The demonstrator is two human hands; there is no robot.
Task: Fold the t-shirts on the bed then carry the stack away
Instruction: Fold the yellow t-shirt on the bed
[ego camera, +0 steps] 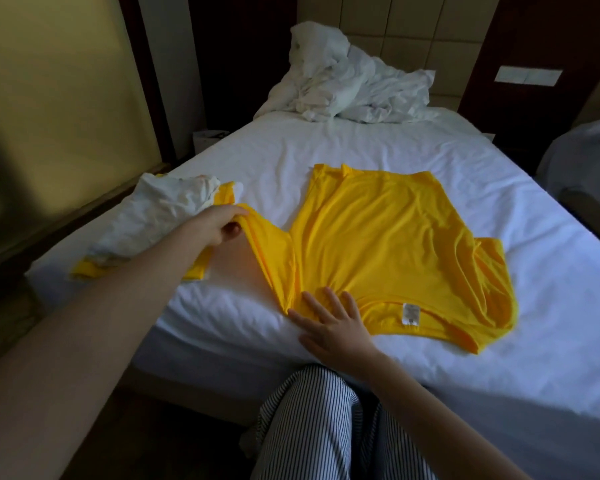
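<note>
The yellow t-shirt [388, 244] lies spread for folding. Your left hand [219, 225] pinches its sleeve [271, 258] to turn it inward; your right hand [333, 327], fingers straight, pins the cloth steady.

Neck label [410, 313] of yellow t-shirt [378, 237]: print too small to read. Yellow garment [226, 195] at left mostly hidden under crumpled white cloth [153, 209], possibly another t-shirt.

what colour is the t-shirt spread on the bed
The t-shirt is bright yellow, clearest in the head view.
</note>
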